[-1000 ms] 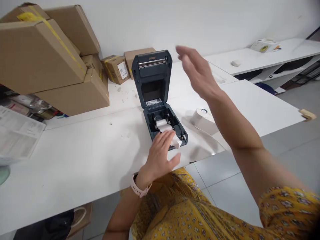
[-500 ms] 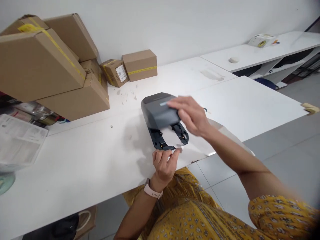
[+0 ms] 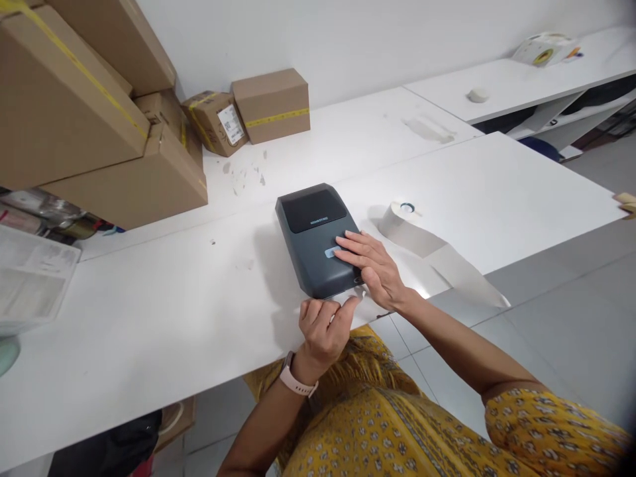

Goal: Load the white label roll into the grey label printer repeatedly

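A dark grey label printer (image 3: 313, 248) sits on the white table with its lid down. My right hand (image 3: 375, 268) lies over the lid's right front, fingers stretched out beside a light blue button (image 3: 332, 252). At the printer's front edge my left hand (image 3: 325, 331) is closed, thumb and fingers pinching a strip of white label paper (image 3: 362, 291); most of that strip is hidden. A pale watch strap is on my left wrist. To the printer's right stands a white label roll (image 3: 397, 225), its unwound strip trailing over the table's front edge.
Cardboard boxes (image 3: 74, 99) are stacked at the left. Two smaller boxes (image 3: 273, 106) stand against the wall. A clear plastic container (image 3: 37, 278) is at the far left. A white round object (image 3: 478, 95) rests on the shelf at the back right.
The printer's lid has come down from raised to closed under my right hand. My left hand stays at the front edge. The view has shifted, and the label roll now shows fully.
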